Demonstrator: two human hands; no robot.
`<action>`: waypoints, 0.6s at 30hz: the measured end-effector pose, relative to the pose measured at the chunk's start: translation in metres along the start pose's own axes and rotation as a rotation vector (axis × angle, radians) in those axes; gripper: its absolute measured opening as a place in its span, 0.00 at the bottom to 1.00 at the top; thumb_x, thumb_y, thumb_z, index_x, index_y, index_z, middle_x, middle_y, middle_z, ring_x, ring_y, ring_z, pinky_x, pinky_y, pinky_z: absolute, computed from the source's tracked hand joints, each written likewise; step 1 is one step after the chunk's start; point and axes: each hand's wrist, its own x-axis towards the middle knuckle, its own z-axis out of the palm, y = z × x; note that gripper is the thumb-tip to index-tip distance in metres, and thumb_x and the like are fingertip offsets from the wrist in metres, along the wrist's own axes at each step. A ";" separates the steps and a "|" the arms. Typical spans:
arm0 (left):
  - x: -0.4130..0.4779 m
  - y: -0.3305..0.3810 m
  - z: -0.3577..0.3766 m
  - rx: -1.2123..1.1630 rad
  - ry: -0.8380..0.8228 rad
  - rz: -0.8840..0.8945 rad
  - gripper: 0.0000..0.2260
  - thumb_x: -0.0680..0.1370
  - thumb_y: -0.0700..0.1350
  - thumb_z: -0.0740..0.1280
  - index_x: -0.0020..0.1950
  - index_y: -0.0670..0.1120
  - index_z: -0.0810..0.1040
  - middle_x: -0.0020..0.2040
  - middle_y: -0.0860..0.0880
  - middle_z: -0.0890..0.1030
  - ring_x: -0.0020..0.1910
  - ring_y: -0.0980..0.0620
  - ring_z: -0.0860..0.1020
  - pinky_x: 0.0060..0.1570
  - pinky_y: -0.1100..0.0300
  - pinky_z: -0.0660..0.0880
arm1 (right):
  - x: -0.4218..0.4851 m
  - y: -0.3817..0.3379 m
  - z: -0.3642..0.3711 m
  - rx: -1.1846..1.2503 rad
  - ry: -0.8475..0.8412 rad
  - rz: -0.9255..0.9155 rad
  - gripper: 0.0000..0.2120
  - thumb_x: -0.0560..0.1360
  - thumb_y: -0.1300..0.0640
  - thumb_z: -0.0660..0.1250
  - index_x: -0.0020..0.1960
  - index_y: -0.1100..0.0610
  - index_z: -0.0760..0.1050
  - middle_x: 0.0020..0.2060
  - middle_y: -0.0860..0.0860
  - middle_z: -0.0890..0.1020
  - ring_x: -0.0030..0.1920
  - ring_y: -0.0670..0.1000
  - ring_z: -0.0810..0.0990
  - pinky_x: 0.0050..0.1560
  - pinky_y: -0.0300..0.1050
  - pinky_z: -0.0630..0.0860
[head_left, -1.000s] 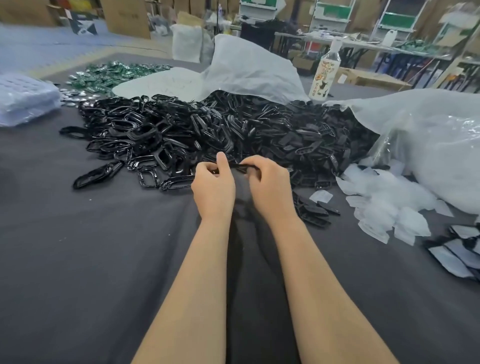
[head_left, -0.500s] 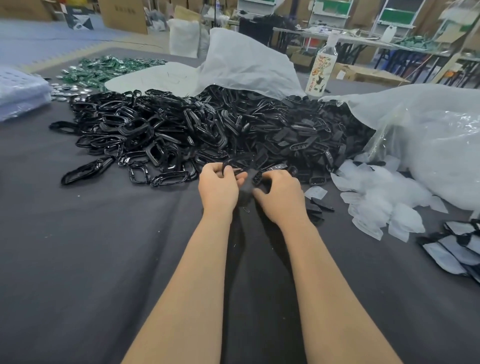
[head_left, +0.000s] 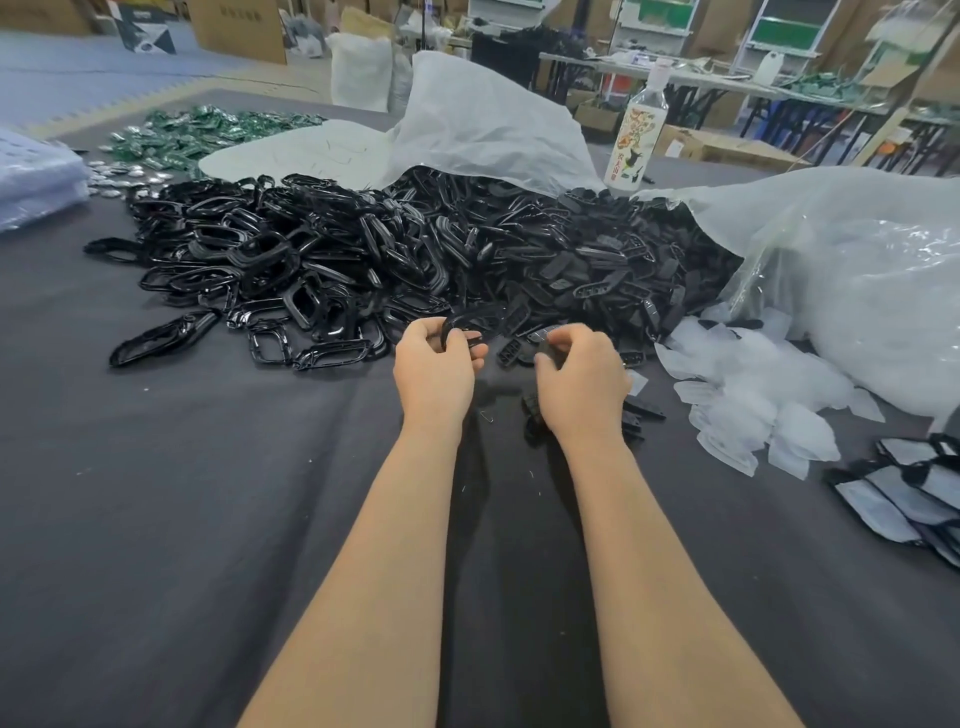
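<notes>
- Both hands work at the near edge of the heap, close together but not touching.
- Left hand (head_left: 434, 366) has its fingers curled round a glossy black loop frame (head_left: 460, 323), thumb pressing on the near side, the frame lifted just above the cloth.
- Right hand (head_left: 584, 382) is curled too, thumb and fingertips pinching a small black piece (head_left: 543, 339); blur hides its exact shape.
- Both held parts sit right at the foot of the big pile of black plastic parts (head_left: 363, 249), which spreads wide across the dark grey cloth (head_left: 182, 493).
- Loop frames fill the pile's left side, flatter slotted pieces its right.
- A few loose black bits (head_left: 641, 410) lie on the cloth just beside the right wrist.
- Off to the right, small clear pouches (head_left: 753, 395) lie scattered in front of a large clear bag (head_left: 857, 270).
- Behind the pile, a white plastic sheet (head_left: 483, 119) rises, with a labelled bottle (head_left: 636, 140) standing upright beside it.
- Far left at the back, green pieces (head_left: 208, 135) are strewn about.
</notes>
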 end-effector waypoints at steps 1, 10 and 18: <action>0.000 0.000 0.000 0.004 -0.013 0.001 0.11 0.81 0.36 0.59 0.46 0.52 0.69 0.42 0.51 0.80 0.35 0.59 0.80 0.38 0.66 0.76 | 0.000 0.000 -0.001 0.122 0.071 -0.047 0.11 0.77 0.58 0.66 0.59 0.58 0.76 0.54 0.54 0.78 0.56 0.53 0.76 0.59 0.44 0.69; -0.005 0.002 0.003 0.066 -0.104 0.060 0.13 0.81 0.36 0.60 0.45 0.55 0.71 0.40 0.53 0.81 0.35 0.60 0.80 0.44 0.61 0.79 | 0.004 -0.002 -0.005 0.744 -0.096 0.034 0.10 0.79 0.64 0.62 0.51 0.53 0.79 0.38 0.46 0.82 0.35 0.41 0.82 0.42 0.36 0.79; -0.007 0.004 0.004 0.182 -0.177 0.102 0.07 0.80 0.40 0.63 0.51 0.52 0.74 0.50 0.44 0.82 0.51 0.46 0.82 0.57 0.47 0.78 | -0.001 -0.006 0.001 0.688 0.019 -0.023 0.09 0.75 0.63 0.69 0.42 0.51 0.71 0.41 0.52 0.80 0.42 0.57 0.83 0.50 0.58 0.79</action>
